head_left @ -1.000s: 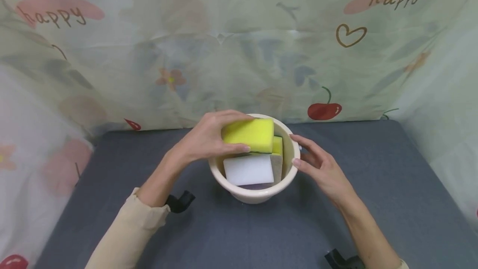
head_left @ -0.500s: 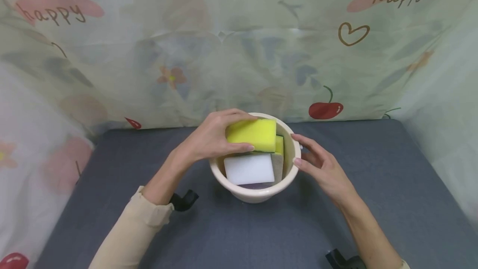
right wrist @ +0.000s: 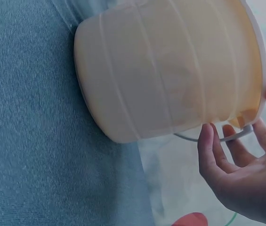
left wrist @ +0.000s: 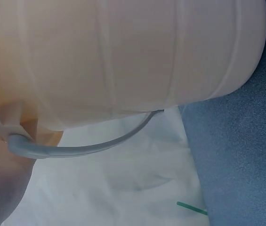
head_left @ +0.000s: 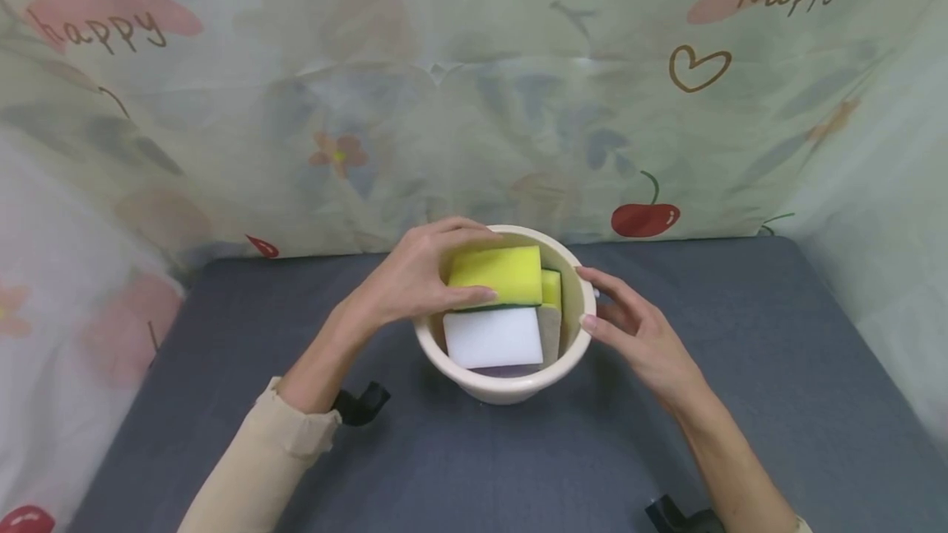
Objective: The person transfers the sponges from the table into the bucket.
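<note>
My left hand (head_left: 415, 270) holds a yellow sponge (head_left: 499, 271) with a dark green underside, thumb in front and fingers behind. That sponge is inside the upper part of a cream bucket (head_left: 499, 385), just behind a white sponge (head_left: 494, 340). Another yellow piece (head_left: 550, 288) and a greyish-beige block (head_left: 550, 334) show at the right inside the bucket. My right hand (head_left: 648, 344) rests its fingertips against the bucket's right rim and outer wall, fingers loosely bent; the right wrist view shows these fingers (right wrist: 207, 146) beside the grey handle (right wrist: 236, 135). The left wrist view hides the held sponge.
The bucket stands on a dark grey-blue tabletop (head_left: 474, 467), near its back edge. A patterned curtain (head_left: 444, 105) hangs right behind and on both sides. Black wrist straps (head_left: 363, 403) sit below the hands.
The held yellow sponge first shifts slightly right, then back left and lower into the bucket, with my left hand following. My right hand stays at the rim.
</note>
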A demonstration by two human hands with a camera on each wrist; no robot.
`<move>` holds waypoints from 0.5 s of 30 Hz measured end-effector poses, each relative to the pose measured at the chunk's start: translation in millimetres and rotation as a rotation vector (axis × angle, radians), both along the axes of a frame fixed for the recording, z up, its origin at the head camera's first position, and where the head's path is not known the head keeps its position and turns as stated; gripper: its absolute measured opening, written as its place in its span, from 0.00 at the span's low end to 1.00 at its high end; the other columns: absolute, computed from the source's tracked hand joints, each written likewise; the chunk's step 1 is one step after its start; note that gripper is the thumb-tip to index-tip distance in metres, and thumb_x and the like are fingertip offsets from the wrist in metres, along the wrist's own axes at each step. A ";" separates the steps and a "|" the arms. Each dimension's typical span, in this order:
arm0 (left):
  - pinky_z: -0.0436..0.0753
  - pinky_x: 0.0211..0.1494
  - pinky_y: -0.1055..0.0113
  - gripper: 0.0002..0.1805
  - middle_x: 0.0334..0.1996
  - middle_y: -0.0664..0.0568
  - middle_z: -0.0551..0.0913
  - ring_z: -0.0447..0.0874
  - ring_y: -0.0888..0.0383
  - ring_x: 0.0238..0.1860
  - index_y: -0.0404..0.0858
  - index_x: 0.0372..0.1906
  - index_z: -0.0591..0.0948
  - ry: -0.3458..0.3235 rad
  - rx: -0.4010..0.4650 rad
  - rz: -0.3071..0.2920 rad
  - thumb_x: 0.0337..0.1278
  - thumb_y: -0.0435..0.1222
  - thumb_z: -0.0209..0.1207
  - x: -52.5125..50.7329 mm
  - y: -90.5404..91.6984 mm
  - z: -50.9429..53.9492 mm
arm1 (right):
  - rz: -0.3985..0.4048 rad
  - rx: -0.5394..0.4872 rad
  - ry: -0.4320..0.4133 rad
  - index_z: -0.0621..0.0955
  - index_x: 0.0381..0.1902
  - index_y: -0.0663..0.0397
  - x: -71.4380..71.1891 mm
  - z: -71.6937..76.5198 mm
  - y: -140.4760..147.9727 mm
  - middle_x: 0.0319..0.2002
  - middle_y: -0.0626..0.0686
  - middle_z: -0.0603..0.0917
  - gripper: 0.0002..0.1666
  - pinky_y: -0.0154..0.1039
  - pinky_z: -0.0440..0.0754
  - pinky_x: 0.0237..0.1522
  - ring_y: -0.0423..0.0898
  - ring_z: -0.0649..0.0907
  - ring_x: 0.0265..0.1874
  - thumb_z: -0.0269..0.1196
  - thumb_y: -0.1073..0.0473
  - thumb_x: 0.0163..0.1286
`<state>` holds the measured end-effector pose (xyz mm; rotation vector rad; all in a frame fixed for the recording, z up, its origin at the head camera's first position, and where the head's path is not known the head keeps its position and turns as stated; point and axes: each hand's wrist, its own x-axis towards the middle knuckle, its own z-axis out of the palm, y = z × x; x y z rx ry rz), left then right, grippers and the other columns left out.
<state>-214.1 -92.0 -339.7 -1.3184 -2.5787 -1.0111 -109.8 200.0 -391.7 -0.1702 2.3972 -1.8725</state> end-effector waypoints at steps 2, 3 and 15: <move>0.78 0.55 0.59 0.32 0.58 0.56 0.80 0.77 0.58 0.58 0.48 0.63 0.80 -0.002 -0.007 0.009 0.52 0.54 0.70 1.1 -0.9 -0.6 | 0.002 0.011 -0.007 0.65 0.75 0.39 1.2 0.4 -0.4 0.72 0.48 0.66 0.35 0.28 0.75 0.54 0.52 0.74 0.64 0.63 0.53 0.72; 0.78 0.55 0.59 0.32 0.58 0.56 0.80 0.77 0.57 0.58 0.49 0.63 0.80 -0.004 -0.010 0.014 0.52 0.54 0.70 1.5 -1.3 -0.8 | 0.003 0.016 -0.013 0.65 0.75 0.38 1.9 0.5 -0.6 0.73 0.48 0.65 0.36 0.28 0.75 0.54 0.52 0.74 0.64 0.63 0.53 0.73; 0.76 0.61 0.55 0.32 0.60 0.56 0.78 0.75 0.57 0.61 0.47 0.63 0.80 0.046 -0.017 0.021 0.53 0.53 0.70 5.3 -8.9 -1.4 | 0.053 0.049 0.034 0.59 0.78 0.34 1.5 3.1 8.6 0.76 0.45 0.60 0.38 0.26 0.74 0.56 0.50 0.74 0.65 0.59 0.54 0.75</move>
